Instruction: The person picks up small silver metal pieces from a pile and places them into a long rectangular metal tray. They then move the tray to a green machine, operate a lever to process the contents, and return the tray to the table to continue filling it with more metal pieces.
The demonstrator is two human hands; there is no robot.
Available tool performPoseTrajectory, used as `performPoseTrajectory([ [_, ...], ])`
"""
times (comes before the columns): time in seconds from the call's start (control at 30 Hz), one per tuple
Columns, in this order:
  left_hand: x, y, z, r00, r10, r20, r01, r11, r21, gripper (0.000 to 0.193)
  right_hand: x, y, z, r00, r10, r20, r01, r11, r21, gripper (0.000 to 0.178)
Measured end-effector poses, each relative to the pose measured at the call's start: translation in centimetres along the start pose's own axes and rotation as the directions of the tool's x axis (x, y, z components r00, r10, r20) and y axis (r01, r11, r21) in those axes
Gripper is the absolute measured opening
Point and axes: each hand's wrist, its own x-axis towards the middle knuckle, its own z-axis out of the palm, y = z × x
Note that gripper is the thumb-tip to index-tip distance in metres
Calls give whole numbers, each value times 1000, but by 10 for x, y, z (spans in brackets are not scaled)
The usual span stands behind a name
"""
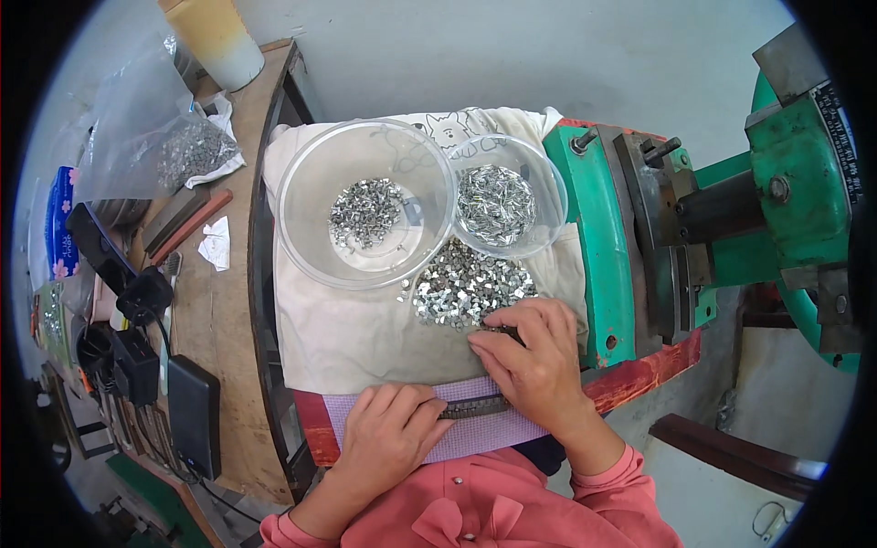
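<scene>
My left hand (pixel 388 434) is closed on the left end of a narrow dark metal strip (pixel 475 407) with a row of small marks or slots. The strip lies across a lilac checked cloth (pixel 457 440) at the near edge of the table. My right hand (pixel 537 358) is at the near right edge of a heap of small shiny metal pieces (pixel 470 288). Its thumb and forefinger curl together, with something dark between them that I cannot make out. Beyond the heap stand a large clear round tub (pixel 297 233) and a smaller clear tub (pixel 554 215), both holding small metal parts.
A green machine (pixel 603 265) with bolts and a dark shaft stands close on the right. Pale cloth (pixel 333 342) covers the red table. On the left, a wooden bench (pixel 215 338) carries a black power bank (pixel 194 416), cables, a plastic bag (pixel 137 128) of parts and a bottle (pixel 215 41).
</scene>
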Motion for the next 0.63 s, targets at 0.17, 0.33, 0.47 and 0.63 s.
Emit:
performPoseTrajectory([
  [0.17, -1, -4, -5, 999, -31, -20, 30, 999, -35, 33, 0, -2, 1, 1000, -19, 10, 18, 999, 46, 19],
  [0.33, 1, -1, -2, 998, -39, -46, 35, 996, -79, 32, -1, -4, 0, 999, -19, 51, 15, 997, 75, 18],
  [0.47, 1, -2, 0, 999, -31, -33, 29, 997, -73, 30, 2, -2, 3, 997, -35, 67, 30, 997, 74, 16],
  [0.63, 0, -3, 3, 999, -19, -32, 16, 996, -86, 29, 1, -2, 12, 997, -36, 68, 30, 996, 88, 15],
])
